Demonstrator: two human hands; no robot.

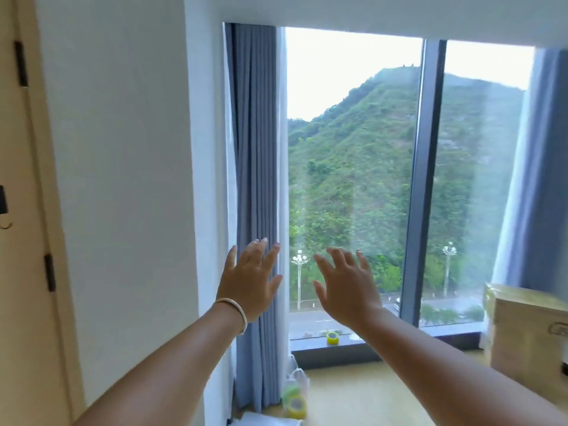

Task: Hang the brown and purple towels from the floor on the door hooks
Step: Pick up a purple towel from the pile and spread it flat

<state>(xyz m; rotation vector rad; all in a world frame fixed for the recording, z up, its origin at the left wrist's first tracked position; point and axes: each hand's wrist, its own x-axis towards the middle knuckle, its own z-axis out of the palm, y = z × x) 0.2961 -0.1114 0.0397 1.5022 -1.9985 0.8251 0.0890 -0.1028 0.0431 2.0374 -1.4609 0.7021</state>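
Towels, brown or purple, do not appear in the head view, so their position cannot be determined. Door [18, 210]: occupies the far left edge, with two dark hinges and part of a dark fitting visible on it; whether that fitting is a hook cannot be determined.

Left hand [250, 279]: raised in front of the blue-grey curtain [255, 149], fingers straight and spread, grasping nothing. A pale bracelet [235, 312] sits on its wrist.

Right hand [345, 282]: raised beside the left, apart from it, in front of the window glass [353, 149]. Fingers spread and slightly bent, grasping nothing.

Window sill [368, 341]: carries one yellow tape roll [332, 337]. A second yellow tape roll [295, 407] lies on the floor below the curtain, beside a clear plastic bag [296, 376].

Cardboard box [528, 330]: stands at the right edge, near the second curtain [541, 164].

Green hillside and street lamps are visible through the glass.
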